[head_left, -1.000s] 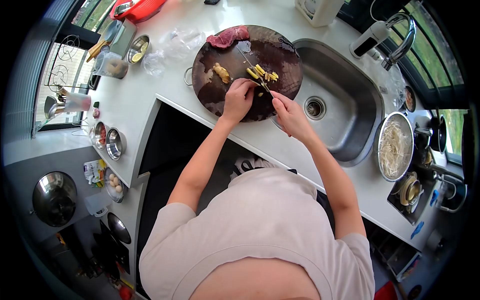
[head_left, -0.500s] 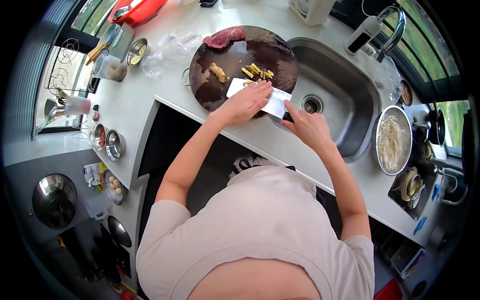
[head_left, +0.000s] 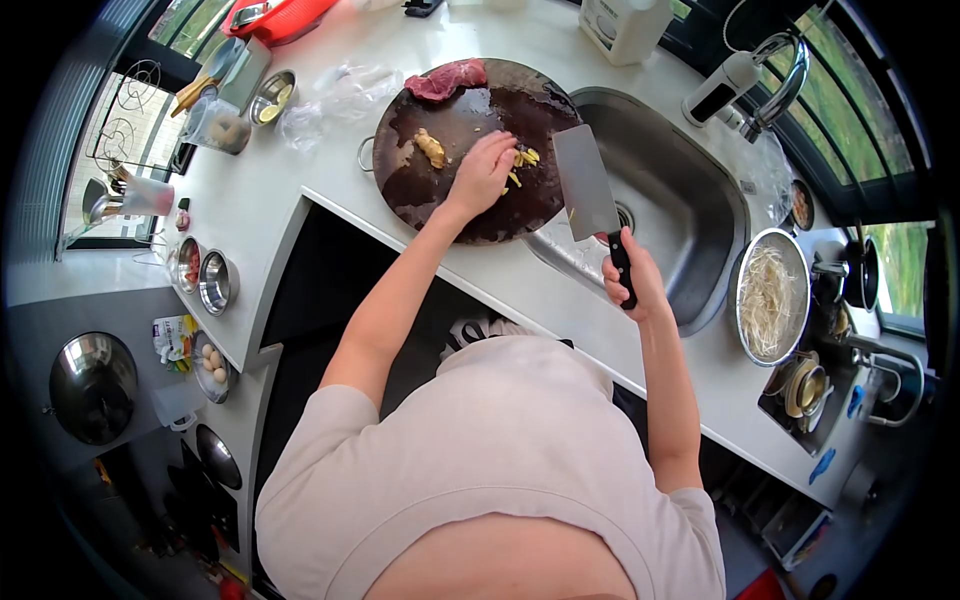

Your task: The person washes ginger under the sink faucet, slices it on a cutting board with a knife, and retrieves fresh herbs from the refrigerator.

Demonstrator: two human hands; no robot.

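My right hand (head_left: 636, 274) is closed round the black handle of a wide-bladed cleaver (head_left: 586, 182), whose blade is over the board's right edge and the sink. On the round dark cutting board (head_left: 470, 215), my left hand (head_left: 484, 172) lies over the left side of some yellow cut pieces (head_left: 527, 157); its fingers are close together, and whatever is under them is hidden. A knobbly piece of ginger (head_left: 430, 148) sits left of that hand. Red raw meat (head_left: 446, 79) rests at the board's far edge.
Right of the board is a steel sink (head_left: 690, 215) with a faucet (head_left: 786, 90) behind it. A bowl of pale noodle-like strands (head_left: 770, 300) stands beyond. To the left are a crumpled plastic bag (head_left: 345, 98), a small bowl with lemon pieces (head_left: 272, 98) and steel bowls (head_left: 215, 282).
The cleaver has moved from flat under my left hand to the right, off the pieces. My left hand has shifted onto the yellow pieces, which now lie closer together.
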